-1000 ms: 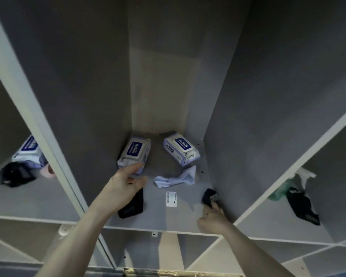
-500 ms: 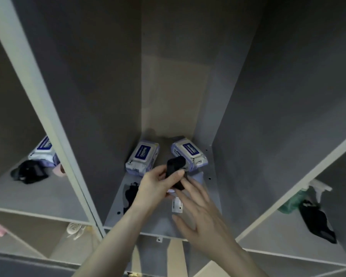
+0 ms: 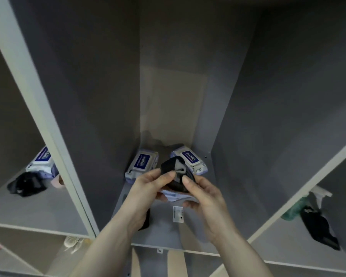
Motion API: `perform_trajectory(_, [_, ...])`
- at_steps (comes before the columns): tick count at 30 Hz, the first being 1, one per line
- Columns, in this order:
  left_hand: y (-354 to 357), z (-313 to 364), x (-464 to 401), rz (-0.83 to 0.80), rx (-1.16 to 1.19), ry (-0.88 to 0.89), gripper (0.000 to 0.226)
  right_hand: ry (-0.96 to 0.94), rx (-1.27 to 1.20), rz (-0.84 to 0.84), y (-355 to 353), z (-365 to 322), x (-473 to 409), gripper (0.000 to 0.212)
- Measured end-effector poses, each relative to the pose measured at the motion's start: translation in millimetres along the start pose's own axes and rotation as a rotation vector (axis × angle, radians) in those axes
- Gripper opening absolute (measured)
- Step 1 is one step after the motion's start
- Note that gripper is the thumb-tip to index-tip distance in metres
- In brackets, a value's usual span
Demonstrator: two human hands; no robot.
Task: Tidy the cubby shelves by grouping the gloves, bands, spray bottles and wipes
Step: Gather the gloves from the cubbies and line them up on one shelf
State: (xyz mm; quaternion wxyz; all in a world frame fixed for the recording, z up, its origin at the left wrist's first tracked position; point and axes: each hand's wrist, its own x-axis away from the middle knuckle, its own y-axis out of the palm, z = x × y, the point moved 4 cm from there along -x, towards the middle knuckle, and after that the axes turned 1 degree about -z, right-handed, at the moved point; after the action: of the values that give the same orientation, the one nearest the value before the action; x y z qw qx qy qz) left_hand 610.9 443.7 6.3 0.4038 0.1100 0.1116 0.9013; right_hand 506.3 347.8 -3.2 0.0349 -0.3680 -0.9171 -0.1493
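Hands meet before me: left hand (image 3: pixel 148 184) and right hand (image 3: pixel 203 191) both pinch the rolled black fabric band (image 3: pixel 177 173) above the centre cubby shelf (image 3: pixel 164 234).

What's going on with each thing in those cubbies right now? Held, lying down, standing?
Black band: held up, pinched by both hands.
Left hand: pinching the band.
Right hand: pinching the band.
Two wipes packs: lying flat at the middle cubby's back.
Pale cloth: under the hands, mostly hidden.
Spray bottle: in the right cubby.
Black item: crumpled, left cubby.
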Motion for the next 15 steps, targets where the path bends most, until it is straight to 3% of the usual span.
perform_trajectory(3, [-1,-4,1,-0.035,0.176,-0.112,0.013,0.042,-0.107,-0.007,0,1,-3,0.037])
perform_trajectory(8, [6,-19,4,-0.162,0.555,-0.424,0.021,0.192,-0.380,-0.127,3,4,-2,0.036])
perform_trajectory(15, [7,-30,-1,-0.188,0.494,-0.351,0.023,0.190,-0.299,-0.196,-3,7,-3,0.019])
